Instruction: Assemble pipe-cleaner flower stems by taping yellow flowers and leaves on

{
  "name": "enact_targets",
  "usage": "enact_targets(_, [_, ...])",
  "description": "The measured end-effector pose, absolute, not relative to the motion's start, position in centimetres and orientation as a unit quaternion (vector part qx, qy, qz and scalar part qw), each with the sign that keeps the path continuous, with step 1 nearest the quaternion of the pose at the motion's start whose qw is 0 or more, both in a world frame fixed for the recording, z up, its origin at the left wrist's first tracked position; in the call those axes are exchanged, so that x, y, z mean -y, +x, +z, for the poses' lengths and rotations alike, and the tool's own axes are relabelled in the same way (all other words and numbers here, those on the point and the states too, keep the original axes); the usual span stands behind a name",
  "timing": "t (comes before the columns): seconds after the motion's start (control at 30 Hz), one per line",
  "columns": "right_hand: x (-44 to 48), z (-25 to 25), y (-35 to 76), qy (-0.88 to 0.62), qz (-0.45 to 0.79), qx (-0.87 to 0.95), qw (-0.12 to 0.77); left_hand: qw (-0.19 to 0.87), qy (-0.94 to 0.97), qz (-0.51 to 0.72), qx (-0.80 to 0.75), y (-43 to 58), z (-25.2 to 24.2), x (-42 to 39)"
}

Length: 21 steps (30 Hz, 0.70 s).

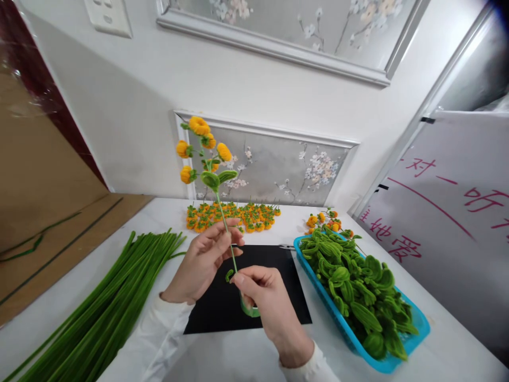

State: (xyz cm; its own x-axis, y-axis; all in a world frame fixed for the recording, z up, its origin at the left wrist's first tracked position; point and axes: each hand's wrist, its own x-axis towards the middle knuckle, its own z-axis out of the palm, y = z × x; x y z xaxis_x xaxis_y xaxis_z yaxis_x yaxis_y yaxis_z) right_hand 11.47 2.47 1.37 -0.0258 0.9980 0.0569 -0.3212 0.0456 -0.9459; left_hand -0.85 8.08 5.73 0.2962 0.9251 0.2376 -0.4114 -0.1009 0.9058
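An artificial flower stem [221, 205] tilts upward in front of me, bearing several fuzzy orange blooms and a pair of green leaves. Midway along the stem, my left hand [204, 260] pinches it between thumb and fingers. My right hand [266, 297] grips the stem's lower end with closed fingertips. Below the right hand, a roll of green tape [250, 310] is partly hidden by the fingers. A small curled green piece [229, 275] shows just left of the right fingertips, over a black mat [210, 313].
Long green pipe cleaners [107, 297] lie at left. Several orange flower heads [254, 216] sit at the back. At right, a blue basket [338, 323] holds fuzzy green leaves [353, 292]; beside it are pliers [287, 246] and finished orange sprigs [324, 220]. A wall [119, 106] closes the back.
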Motion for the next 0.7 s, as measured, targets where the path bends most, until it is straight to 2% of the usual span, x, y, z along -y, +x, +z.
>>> enact_targets(0.13, [-2.4, 1.4, 11.3, -0.397, 0.56, 0.438, 0.579, 0.589, 0.564, 0.5, -0.291, -1.0, 6.0, -7.8])
enact_targets(0.7, [-2.5, 0.5, 11.7, -0.3, 0.666, 0.389, 0.562, 0.673, 0.414, 0.565, -0.239, -0.6, 5.8, -8.1])
